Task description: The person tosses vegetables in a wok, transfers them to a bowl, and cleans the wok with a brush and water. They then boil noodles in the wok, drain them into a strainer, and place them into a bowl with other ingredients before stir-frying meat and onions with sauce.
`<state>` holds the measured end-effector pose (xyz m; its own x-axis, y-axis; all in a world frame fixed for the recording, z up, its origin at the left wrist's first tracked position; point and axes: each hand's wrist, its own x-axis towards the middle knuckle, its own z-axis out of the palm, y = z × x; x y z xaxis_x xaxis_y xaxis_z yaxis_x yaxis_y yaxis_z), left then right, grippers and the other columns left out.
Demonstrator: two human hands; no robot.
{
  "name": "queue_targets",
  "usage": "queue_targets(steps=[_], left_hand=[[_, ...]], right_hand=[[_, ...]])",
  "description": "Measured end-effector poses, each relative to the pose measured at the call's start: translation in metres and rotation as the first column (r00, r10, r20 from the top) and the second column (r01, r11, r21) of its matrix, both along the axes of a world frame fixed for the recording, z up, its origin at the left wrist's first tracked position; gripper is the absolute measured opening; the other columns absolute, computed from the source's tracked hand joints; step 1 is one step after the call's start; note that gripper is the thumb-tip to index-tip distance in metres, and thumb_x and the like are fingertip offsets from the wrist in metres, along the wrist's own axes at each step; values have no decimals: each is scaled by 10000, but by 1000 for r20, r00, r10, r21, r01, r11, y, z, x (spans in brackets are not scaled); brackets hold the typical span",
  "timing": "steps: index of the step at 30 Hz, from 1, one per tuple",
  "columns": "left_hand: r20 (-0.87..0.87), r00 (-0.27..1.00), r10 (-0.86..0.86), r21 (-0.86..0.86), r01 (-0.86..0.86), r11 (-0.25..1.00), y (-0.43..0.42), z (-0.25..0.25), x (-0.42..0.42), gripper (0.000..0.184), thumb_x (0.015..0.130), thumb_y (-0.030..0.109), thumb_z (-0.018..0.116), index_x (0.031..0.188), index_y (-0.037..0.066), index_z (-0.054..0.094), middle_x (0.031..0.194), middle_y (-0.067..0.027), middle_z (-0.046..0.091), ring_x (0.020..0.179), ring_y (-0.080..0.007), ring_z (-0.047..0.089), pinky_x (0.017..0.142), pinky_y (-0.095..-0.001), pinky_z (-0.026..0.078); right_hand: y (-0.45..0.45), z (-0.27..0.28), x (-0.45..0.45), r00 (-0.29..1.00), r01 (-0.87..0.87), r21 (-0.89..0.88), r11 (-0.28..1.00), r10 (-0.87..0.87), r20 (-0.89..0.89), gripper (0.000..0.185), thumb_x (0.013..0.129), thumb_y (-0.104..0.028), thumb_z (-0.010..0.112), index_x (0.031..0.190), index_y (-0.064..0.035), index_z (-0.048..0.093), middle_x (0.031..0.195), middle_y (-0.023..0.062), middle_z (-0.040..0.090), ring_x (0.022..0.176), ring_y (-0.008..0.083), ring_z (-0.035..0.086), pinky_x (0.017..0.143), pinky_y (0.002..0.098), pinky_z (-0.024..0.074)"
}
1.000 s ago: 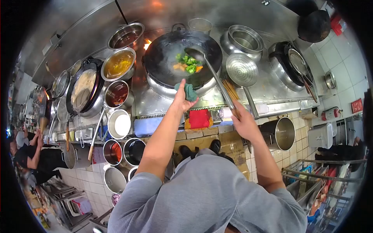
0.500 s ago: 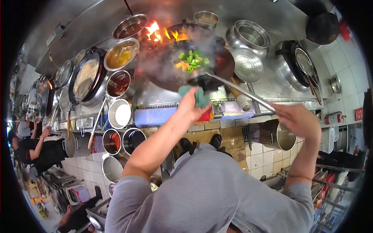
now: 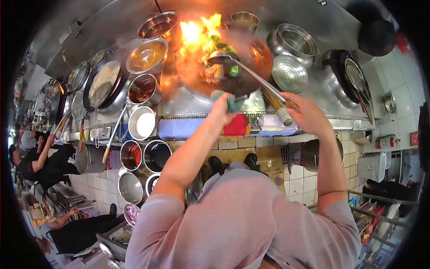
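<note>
Flaming at its far left, the wok [image 3: 260, 67] sits on the steel desk [image 3: 179, 106], vegetables [image 3: 234, 70] beside the ladle [image 3: 256, 77] inside. Near its front rim, the left grip [image 3: 222, 110] is closed on a green cloth [image 3: 232, 105]; the right grip [image 3: 306, 114] wraps the ladle's handle.

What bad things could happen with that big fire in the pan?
The flames might scorch the green cloth in the left hand at the rim. If the yellow liquid in the bowl beside the fire is oil, it might catch too. And the vegetables could burn.
</note>
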<state>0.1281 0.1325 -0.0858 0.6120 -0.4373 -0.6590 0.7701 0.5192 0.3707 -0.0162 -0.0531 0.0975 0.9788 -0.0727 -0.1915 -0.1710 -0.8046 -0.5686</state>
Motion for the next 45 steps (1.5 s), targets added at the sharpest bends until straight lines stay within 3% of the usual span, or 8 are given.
queue_targets(steps=[9, 10, 12, 18, 23, 31, 40, 45], left_hand=[[19, 990, -143, 65, 141, 988, 14, 80, -27, 101, 886, 277, 475, 864, 188, 517, 783, 3, 541, 742, -168, 552, 663, -390, 489], [20, 991, -134, 117, 131, 984, 9, 78, -15, 120, 879, 288, 488, 849, 176, 520, 782, -8, 546, 741, -172, 554, 658, -376, 487], [33, 970, -241, 90, 238, 967, 7, 31, 3, 133, 861, 287, 517, 869, 154, 511, 819, -30, 541, 730, -179, 543, 623, -376, 494], [-56, 971, -232, 192, 239, 952, 13, -54, -40, 127, 831, 190, 544, 915, 120, 478, 816, -49, 510, 692, -194, 522, 592, -395, 500], [-11, 1000, 15, 30, -15, 999, -2, -23, -9, 86, 826, 139, 527, 883, 109, 469, 800, -35, 486, 686, -186, 511, 621, -383, 501], [-8, 990, -140, 83, 140, 987, 10, 88, -34, 134, 870, 263, 508, 854, 132, 533, 796, -33, 541, 749, -180, 541, 658, -363, 500], [-46, 970, -238, 265, 241, 934, 11, -52, -42, 161, 846, 183, 525, 977, 111, 466, 876, -80, 502, 800, -223, 530, 649, -444, 515], [-45, 997, -65, 68, 68, 995, 6, -25, -37, 146, 820, 127, 528, 943, 86, 462, 848, -77, 507, 755, -223, 529, 672, -394, 520]], right_hand=[[-19, 59, -40, 995, -45, 3, 999, 45, -92, 368, 752, -25, 556, 1120, -38, 564, 911, 144, 644, 856, 303, 618, 738, 335, 463], [-25, 33, -29, 988, -129, -18, 992, 130, 81, 364, 756, -34, 547, 1119, -42, 570, 903, 151, 640, 835, 318, 612, 734, 344, 468], [-9, 14, 3, 992, -121, -193, 974, 128, 22, 347, 767, -57, 541, 1112, -41, 573, 899, 163, 631, 819, 332, 599, 740, 361, 468], [5, -37, 20, 973, 39, -110, 993, -12, 230, 374, 806, -81, 537, 1180, -81, 522, 941, 173, 626, 863, 351, 591, 754, 380, 459], [0, -4, -16, 993, 39, -73, 997, -30, 117, 352, 818, -78, 541, 1168, -91, 513, 905, 166, 630, 823, 330, 602, 735, 368, 454], [-22, 62, -61, 996, -68, -70, 995, 64, -57, 383, 755, -54, 573, 1138, -71, 557, 884, 166, 629, 810, 352, 594, 717, 385, 455], [1, -26, 22, 989, 17, -185, 983, 12, 150, 339, 798, -114, 544, 1134, -76, 568, 903, 176, 623, 839, 343, 589, 737, 383, 459], [2, -10, -7, 979, 47, -53, 997, -35, 201, 343, 800, -88, 543, 1143, -73, 545, 867, 166, 631, 804, 330, 603, 729, 378, 460]])
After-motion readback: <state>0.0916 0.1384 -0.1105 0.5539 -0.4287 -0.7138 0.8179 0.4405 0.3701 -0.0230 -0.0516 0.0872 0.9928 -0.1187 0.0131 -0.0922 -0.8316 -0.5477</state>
